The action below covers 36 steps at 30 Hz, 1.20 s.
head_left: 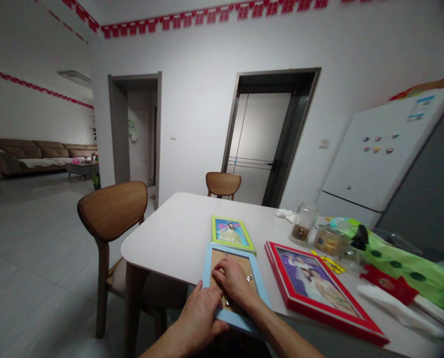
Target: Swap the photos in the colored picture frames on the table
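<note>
Gripping the blue frame [260, 285] by its edge, left hand [202, 309]; curled on its brown backing [218, 257], right hand [233, 279], pinch unclear

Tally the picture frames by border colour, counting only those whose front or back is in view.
Light blue frame: 1
Lime green frame: 1
Red frame: 1
Total: 3
Whether anything is stacked beneath the red one can't be told for sure.
</note>
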Available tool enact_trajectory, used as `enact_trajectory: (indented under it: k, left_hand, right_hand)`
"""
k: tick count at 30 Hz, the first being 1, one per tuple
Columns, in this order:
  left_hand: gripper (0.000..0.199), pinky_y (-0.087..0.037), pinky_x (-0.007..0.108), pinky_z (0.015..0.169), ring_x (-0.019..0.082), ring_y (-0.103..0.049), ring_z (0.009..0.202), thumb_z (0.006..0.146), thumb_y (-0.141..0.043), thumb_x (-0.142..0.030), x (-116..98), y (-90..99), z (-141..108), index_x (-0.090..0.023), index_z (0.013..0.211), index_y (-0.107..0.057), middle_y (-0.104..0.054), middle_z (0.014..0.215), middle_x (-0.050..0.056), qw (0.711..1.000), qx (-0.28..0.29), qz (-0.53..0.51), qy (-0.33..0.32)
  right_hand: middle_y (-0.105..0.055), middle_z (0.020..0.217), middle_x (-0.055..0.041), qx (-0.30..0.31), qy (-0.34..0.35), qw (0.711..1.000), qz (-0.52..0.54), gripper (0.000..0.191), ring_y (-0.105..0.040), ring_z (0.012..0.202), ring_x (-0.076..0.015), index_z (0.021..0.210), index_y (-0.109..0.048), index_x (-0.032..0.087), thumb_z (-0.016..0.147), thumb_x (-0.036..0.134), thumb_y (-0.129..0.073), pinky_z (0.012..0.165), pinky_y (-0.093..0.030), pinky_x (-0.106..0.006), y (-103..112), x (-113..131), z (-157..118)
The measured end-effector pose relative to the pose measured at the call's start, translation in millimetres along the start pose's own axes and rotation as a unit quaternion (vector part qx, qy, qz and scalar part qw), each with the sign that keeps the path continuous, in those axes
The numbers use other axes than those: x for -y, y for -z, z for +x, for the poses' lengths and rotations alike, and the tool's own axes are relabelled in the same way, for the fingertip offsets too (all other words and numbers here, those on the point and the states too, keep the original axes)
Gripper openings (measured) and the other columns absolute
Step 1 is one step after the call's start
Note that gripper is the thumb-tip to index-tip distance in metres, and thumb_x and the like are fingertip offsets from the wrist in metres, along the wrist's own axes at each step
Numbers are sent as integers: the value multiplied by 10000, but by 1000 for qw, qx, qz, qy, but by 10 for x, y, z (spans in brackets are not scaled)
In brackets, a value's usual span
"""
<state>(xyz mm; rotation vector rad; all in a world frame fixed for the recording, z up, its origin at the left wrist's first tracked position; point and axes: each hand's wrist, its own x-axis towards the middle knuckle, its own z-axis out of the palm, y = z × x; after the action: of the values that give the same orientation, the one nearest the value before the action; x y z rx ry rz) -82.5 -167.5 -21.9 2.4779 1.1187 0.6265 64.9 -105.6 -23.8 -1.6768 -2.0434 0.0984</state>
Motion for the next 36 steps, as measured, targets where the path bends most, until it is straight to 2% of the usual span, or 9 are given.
enact_trajectory:
  k: [4,8,13,17,21,26,29,33,36]
  left_hand:
    - [296,-220,355,959,164,-524,852,619,-662,-292,-35,-21,-6,-206,836,-481,-573,880,-18,1000,2,10,3]
    - [307,-221,370,962,167,-526,854,624,-660,-288,-67,-26,0,-206,861,-483,-576,887,-14,1000,4,4,4]
    - [330,-214,378,968,170,-520,875,627,-661,-288,-61,-33,-4,-201,888,-479,-576,912,-5,1000,6,3,4]
    - [322,-215,376,968,170,-518,884,628,-660,-298,-64,-24,-13,-208,876,-475,-574,908,-12,1000,11,7,10]
    - [306,-210,368,973,167,-522,874,632,-654,-305,-74,-11,10,-212,866,-481,-574,897,-20,1000,16,15,18]
    - [354,-202,384,984,182,-511,914,633,-651,-271,-107,-10,22,-192,937,-488,-575,934,9,1000,13,2,28]
    - [367,-174,388,1002,191,-487,982,627,-654,-230,-116,-29,10,-173,953,-494,-565,1005,40,1000,6,-12,28]
    - [432,-158,404,1014,247,-310,1175,578,-680,-195,-87,-76,13,-139,972,-510,-379,1266,131,999,-1,-26,43]
    - [576,-198,384,1009,262,-229,1218,546,-689,-182,-57,-93,27,-109,1071,-464,-264,1329,169,996,-15,-63,54]
  right_hand:
    - [-605,887,-86,-16,-63,996,-63,320,-510,851,-170,904,-618,157,811,302,-349,765,-341,-266,33,-162,80]
    - [-585,920,-120,-13,-107,990,-91,321,-493,871,-211,891,-622,161,802,313,-354,714,-353,-308,18,-291,148]
    - [-572,958,-113,-9,-130,986,-101,305,-493,876,-230,939,-613,204,782,297,-369,677,-361,-329,-2,-310,171]
    - [-571,994,-86,-9,-121,988,-94,306,-484,921,-216,997,-586,223,759,287,-405,707,-362,-310,42,-297,152]
    - [-562,1044,-82,-11,-99,993,-58,369,-483,964,-196,1075,-538,191,744,300,-418,771,-351,-287,193,-306,16]
    - [-588,972,-85,45,-55,997,-10,410,-526,888,-204,989,-588,183,651,402,-509,749,-365,-277,414,-320,-323]
    - [-586,946,-74,62,-36,997,6,399,-537,849,-191,971,-589,196,614,365,-535,731,-379,-263,449,-282,-449]
    - [-594,928,-73,34,-45,998,38,361,-542,858,-184,947,-578,172,604,255,-501,759,-390,-257,442,-231,-432]
    - [-605,904,-70,14,-58,997,39,356,-547,853,-189,930,-577,168,591,240,-497,757,-400,-266,513,-207,-366]
